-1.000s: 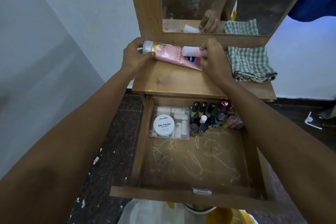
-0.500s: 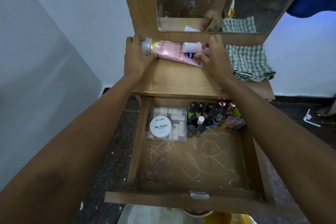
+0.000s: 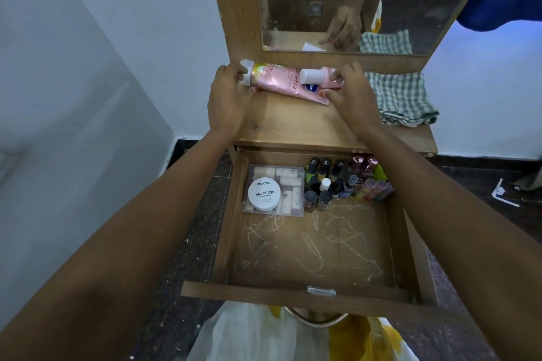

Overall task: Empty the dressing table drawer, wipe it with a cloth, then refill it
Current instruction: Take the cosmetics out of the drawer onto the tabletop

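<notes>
Pale blue-white walls, dark speckled floor, and a small wooden desk [image 3: 299, 129] with a wood-framed mirror [image 3: 366, 3] rising off the back. Left hand [image 3: 227, 97] cupped round the white cap end of a long pink squeeze tube [image 3: 281, 82] lying flat at the back of the desk; fingers [image 3: 234, 72] curled over the cap, so holding it, though not clamped hard from the look of it. Right hand [image 3: 350, 94] pinching a small pink bottle with a white cap [image 3: 316, 76] lying on top of the tube's far end, thumb tucked under the tube's crimped edge. Green-and-white checked cloth [image 3: 401, 99] crumpled just beside that hand, untouched. Below, the open wooden drawer [image 3: 308, 293] pulled well out, nowhere near empty yet: clear plastic case of pale little bottles [image 3: 289, 184] in the back left corner with a round white nail polish wipes tub [image 3: 264, 194] sitting on it, and a cluster of nail polish bottles [image 3: 343, 182] packed along the back to the right. Front half bare, covered in chalky scribbles. Best bet for this step: park tube and bottle tight against the mirror base so nothing rolls, leave the front of the desk free for the rest, keep clear of the cloth. Then lift the case and tub out together, level, and take the polishes a few at a time.
</notes>
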`<control>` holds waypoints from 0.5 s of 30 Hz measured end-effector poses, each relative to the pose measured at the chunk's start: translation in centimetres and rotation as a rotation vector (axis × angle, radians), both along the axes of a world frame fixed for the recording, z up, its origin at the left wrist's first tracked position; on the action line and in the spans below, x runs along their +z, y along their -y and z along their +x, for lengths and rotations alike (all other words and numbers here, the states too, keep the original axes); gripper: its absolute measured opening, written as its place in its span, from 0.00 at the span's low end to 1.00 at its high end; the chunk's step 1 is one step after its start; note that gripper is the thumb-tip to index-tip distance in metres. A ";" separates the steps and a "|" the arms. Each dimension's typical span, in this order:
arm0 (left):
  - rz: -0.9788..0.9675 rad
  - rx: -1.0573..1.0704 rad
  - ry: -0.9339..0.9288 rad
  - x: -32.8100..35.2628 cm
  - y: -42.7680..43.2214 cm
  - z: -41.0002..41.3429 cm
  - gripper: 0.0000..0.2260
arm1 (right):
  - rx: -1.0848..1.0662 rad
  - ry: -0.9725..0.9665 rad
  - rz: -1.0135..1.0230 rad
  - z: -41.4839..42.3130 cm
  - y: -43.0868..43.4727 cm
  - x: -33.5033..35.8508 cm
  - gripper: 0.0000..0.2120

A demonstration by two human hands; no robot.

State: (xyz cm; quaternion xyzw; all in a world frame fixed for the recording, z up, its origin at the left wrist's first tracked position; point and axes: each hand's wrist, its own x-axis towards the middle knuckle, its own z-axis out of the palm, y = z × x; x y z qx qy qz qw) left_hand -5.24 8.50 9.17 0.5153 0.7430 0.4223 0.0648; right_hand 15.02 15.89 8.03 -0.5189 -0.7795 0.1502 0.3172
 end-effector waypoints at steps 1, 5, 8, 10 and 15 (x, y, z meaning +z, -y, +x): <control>0.014 -0.010 0.002 0.1 0.5 0.2 0.14 | 0.003 -0.022 -0.003 0.1 0.4 0.1 0.13; 0.020 -0.037 0.028 0.1 2.4 1.4 0.11 | 0.015 -0.079 0.000 0.4 2.6 0.6 0.07; 0.009 -0.073 0.064 -0.3 4.1 2.6 0.09 | 0.021 -0.087 -0.008 0.9 4.5 0.5 0.04; -0.008 -0.100 0.090 -0.7 5.2 3.5 0.08 | 0.034 -0.111 -0.024 1.2 5.8 0.2 0.04; -0.102 -0.183 0.173 -2.8 8.2 6.0 0.06 | 0.029 -0.204 -0.143 2.1 9.7 -1.0 0.02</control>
